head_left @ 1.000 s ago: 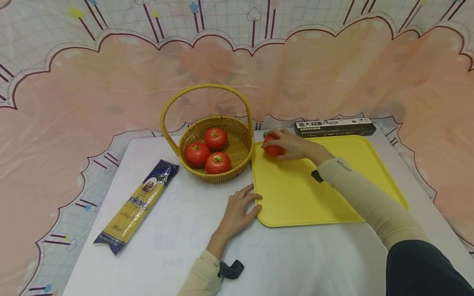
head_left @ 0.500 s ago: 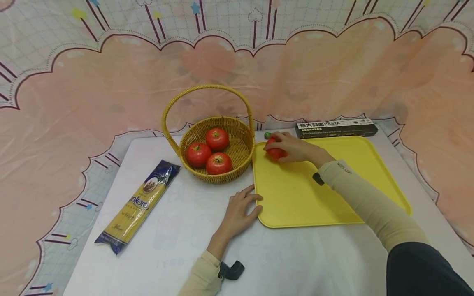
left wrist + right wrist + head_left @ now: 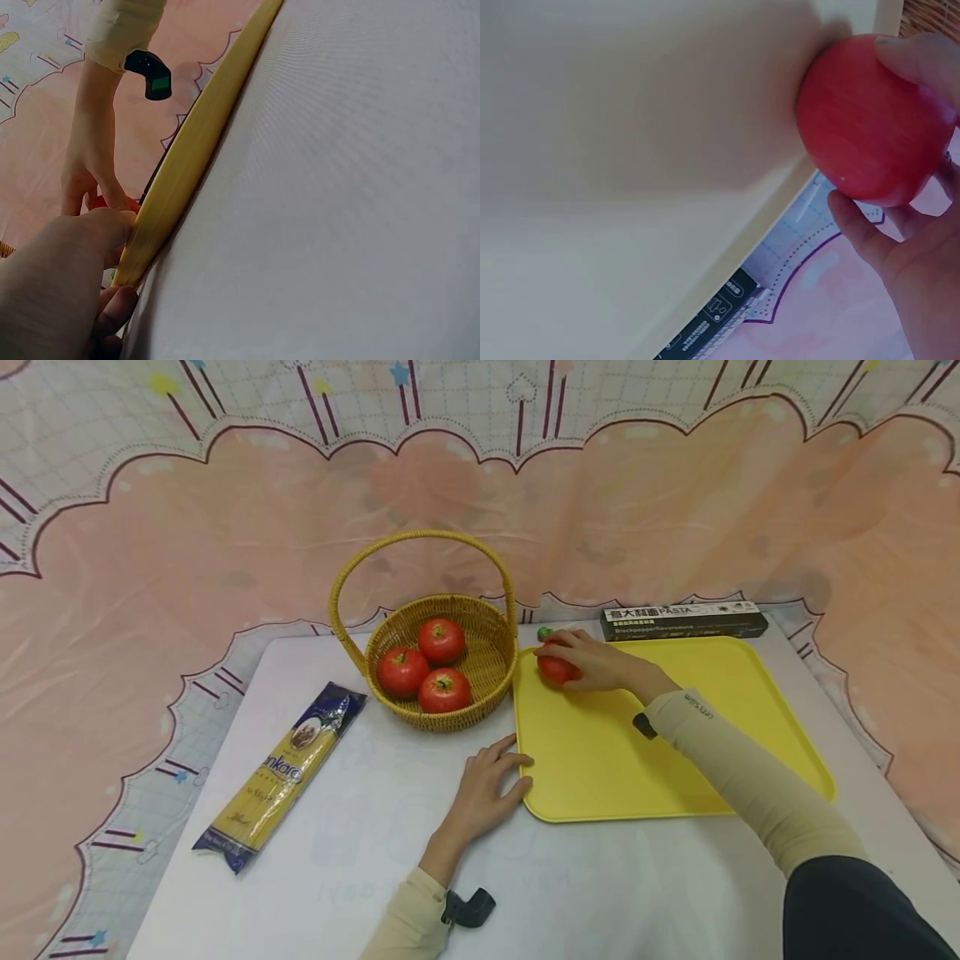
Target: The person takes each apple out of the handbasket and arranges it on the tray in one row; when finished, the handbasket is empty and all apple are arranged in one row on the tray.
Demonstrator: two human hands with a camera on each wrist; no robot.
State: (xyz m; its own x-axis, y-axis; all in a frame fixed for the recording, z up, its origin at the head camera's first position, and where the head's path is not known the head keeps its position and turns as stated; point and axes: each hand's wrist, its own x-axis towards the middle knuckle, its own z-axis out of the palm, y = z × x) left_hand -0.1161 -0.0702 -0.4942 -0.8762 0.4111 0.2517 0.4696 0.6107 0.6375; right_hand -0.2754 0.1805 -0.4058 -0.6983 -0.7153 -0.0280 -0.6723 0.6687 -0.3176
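On the far left corner of the yellow tray (image 3: 630, 760), my right hand (image 3: 592, 662) grips a red apple (image 3: 558, 671), thumb and fingers round its sides. In the right wrist view the apple (image 3: 874, 120) shows smooth, faintly streaked skin, low over the tray's edge. A small green thing (image 3: 543, 632) peeks out just beyond the right fingers; its kind is hidden. My left hand (image 3: 483, 789) lies at the tray's left edge, fingertips on the rim. Close up in the left wrist view, the left hand (image 3: 56, 277) touches the tray's side (image 3: 176, 172).
A yellow wicker basket (image 3: 480, 714) with a tall handle (image 3: 423, 533) holds three red apples (image 3: 445, 691), left of the tray. A bag of spaghetti (image 3: 281, 777) lies at the left. Behind the tray is a black pasta box (image 3: 684, 620), near the patterned backdrop (image 3: 675, 527).
The view shifts very slightly. My right hand stays round the apple at the tray's far left corner, and my left hand stays at the rim.
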